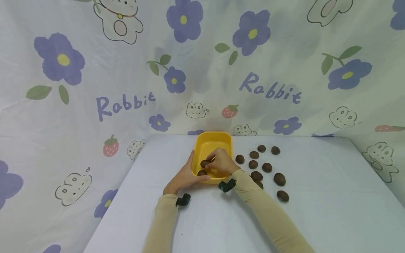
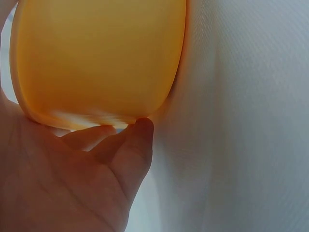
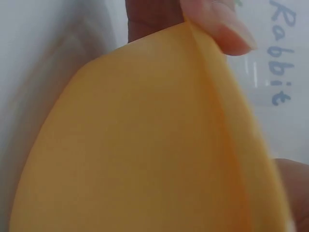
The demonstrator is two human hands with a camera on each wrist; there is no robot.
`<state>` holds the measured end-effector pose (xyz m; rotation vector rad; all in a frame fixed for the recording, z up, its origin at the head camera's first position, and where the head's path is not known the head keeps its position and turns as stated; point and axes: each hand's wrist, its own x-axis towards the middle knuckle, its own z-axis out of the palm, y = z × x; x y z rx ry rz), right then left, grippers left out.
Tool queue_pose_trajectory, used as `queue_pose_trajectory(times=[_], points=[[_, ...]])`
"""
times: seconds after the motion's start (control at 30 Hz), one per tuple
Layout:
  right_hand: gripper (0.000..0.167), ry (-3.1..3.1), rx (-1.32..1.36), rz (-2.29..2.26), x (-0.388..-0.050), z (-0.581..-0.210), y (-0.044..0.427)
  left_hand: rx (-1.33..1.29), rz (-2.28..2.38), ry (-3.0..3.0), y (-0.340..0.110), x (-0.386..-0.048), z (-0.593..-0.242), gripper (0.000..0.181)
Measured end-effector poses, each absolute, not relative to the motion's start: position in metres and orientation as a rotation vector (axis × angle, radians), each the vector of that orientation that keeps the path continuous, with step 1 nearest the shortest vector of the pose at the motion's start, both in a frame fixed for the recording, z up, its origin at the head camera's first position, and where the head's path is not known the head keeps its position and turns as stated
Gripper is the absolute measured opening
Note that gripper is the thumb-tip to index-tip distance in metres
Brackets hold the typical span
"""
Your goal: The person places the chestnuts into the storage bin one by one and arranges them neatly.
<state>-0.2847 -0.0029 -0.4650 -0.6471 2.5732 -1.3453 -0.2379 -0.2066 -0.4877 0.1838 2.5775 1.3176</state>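
Observation:
A yellow container [image 1: 213, 180] stands near the back of the table. My left hand [image 1: 184, 177] grips its near left corner, the thumb lying over the near rim. The left wrist view shows the fingers of that hand [image 2: 72, 179] against the yellow wall [image 2: 101, 58]. Inside the container, my right hand [image 1: 220, 161] pinches a brown round nut [image 1: 204, 163] between thumb and fingers. Another nut [image 1: 202, 173] lies close to the left thumb. In the right wrist view the container's wall [image 3: 135, 130] hides most of the right hand, and the left thumb [image 3: 219, 29] shows over the rim.
Several brown nuts [image 1: 267, 167] lie scattered on the white table [image 1: 329, 182] to the right of the container, a few close to the right sleeve [image 1: 265, 207]. Behind the table hangs a white cloth [image 1: 209, 59] printed with flowers and rabbits.

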Motion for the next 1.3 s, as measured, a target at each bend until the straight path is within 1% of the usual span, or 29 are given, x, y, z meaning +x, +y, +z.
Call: queue_pose_trajectory(times=[0.23,0.43,0.67,1.3], points=[[0.016,2.618,-0.657,-1.294,-0.285,-0.468,-0.007,0.201,1.326,2.585,-0.207,-0.237,-0.488,0.136],[0.016,2.617,-0.591,-1.249,-0.283,-0.467,-0.009,0.209,1.324,2.591,-0.207,-0.237,-0.489,0.136],[0.014,2.621,-0.582,-1.234,-0.282,-0.466,-0.011,0.204,1.308,2.599,-0.207,-0.236,-0.489,0.134],[0.018,2.655,-0.61,-1.189,-0.283,-0.467,-0.018,0.235,1.333,2.603,-0.207,-0.235,-0.488,0.135]])
